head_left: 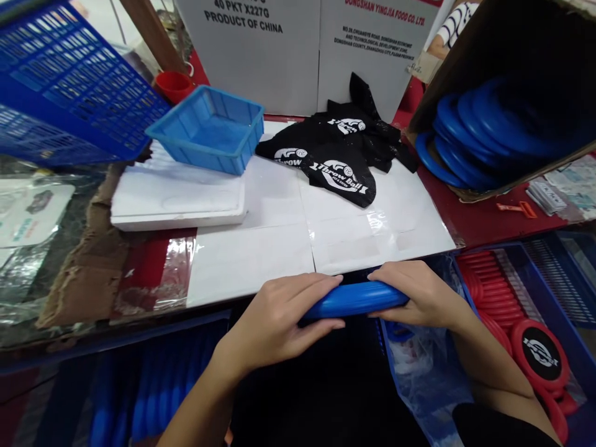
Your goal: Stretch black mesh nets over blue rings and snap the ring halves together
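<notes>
A blue plastic ring, seen nearly edge-on, is held level just off the table's front edge. My left hand is closed around its left end, thumb below and fingers above. On the right end my right hand grips it the same way. Beyond the ring, a loose pile of black mesh fabric pieces printed "Throw Ball" lies on the white tabletop. Whether any fabric sits inside the held ring cannot be made out.
A light blue tray rests on a white stack at the left. Blue rings fill an open carton at the right. Red rings lie in a crate below. A blue basket stands at upper left.
</notes>
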A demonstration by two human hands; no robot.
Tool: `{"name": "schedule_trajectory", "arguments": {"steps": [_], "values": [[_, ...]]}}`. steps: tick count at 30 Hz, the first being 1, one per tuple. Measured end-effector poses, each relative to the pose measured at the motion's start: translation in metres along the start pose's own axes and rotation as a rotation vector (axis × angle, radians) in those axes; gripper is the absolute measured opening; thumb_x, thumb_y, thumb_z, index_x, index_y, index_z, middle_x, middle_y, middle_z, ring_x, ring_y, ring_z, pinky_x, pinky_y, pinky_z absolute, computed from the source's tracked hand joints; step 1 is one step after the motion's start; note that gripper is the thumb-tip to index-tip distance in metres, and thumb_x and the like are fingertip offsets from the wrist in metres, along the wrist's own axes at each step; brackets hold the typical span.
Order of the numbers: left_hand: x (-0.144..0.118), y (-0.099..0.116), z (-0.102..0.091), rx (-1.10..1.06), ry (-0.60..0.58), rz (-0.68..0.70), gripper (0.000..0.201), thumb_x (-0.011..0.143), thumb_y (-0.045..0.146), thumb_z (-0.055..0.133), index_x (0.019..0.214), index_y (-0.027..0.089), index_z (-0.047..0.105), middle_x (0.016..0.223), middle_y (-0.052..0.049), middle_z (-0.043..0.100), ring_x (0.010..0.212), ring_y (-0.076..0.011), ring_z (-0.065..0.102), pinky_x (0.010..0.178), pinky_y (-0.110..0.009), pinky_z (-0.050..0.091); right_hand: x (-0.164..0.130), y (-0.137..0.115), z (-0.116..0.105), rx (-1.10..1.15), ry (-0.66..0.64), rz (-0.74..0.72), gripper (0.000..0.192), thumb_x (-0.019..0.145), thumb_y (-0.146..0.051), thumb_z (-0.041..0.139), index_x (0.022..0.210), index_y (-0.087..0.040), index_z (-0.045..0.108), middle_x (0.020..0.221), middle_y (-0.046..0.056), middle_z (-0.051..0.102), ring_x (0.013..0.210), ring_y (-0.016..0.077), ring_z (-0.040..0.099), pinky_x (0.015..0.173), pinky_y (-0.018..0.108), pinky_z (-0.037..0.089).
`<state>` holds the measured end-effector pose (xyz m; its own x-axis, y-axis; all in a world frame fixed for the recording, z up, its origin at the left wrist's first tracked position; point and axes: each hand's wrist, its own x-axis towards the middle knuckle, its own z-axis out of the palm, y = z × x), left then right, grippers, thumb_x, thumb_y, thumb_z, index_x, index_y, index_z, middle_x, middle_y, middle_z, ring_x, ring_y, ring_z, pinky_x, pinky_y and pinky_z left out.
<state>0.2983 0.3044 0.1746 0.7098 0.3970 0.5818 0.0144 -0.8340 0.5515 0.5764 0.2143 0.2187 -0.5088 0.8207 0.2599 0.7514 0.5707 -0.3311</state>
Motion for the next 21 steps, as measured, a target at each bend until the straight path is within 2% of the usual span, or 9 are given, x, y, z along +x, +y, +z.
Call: {"name": "schedule_trajectory", "arguments": {"steps": [6,10,15,21], "values": [[0.002,0.013,0.006,0.01,-0.012,-0.01,0.038,0.107,0.035,0.066,0.136,0.012,0.064,0.116,-0.015,0.083,0.101,-0.0256,0.083,0.085,-0.035,0.069,0.002,-0.005,0.001,-0.066,-0.005,-0.073,0.06,0.111,-0.065,0.042,0.127,-0.011,0.063,0.088,0.009,0.075,0.07,0.0198,0.069,0.061,0.031,0.051],[0.0,0.014,0.011,0.018,-0.01,-0.02,0.035,0.107,0.032,0.065,0.134,0.01,0.065,0.116,-0.016,0.083,0.099,-0.0267,0.083,0.083,-0.037,0.07,0.002,-0.008,0.004,-0.071,0.002,-0.063,0.054,0.114,-0.058,0.042,0.125,-0.01,0.064,0.089,0.011,0.076,0.071,0.0214,0.071,0.061,0.033,0.052],[-0.004,0.014,0.017,0.0,0.051,-0.026,0.031,0.106,0.029,0.066,0.131,0.011,0.067,0.114,-0.016,0.084,0.095,-0.0261,0.084,0.078,-0.034,0.069,0.003,-0.016,0.009,0.009,0.036,-0.02,0.046,0.114,-0.051,0.045,0.124,-0.011,0.064,0.099,0.013,0.079,0.083,0.0235,0.076,0.071,0.035,0.058],[-0.009,0.017,0.022,0.0,0.128,-0.056,0.028,0.103,0.024,0.068,0.128,0.012,0.07,0.113,-0.015,0.084,0.092,-0.0249,0.083,0.078,-0.033,0.067,0.003,-0.027,0.016,-0.032,0.103,0.046,0.038,0.112,-0.047,0.05,0.117,-0.014,0.067,0.093,0.011,0.079,0.077,0.0234,0.074,0.067,0.036,0.056]]}}
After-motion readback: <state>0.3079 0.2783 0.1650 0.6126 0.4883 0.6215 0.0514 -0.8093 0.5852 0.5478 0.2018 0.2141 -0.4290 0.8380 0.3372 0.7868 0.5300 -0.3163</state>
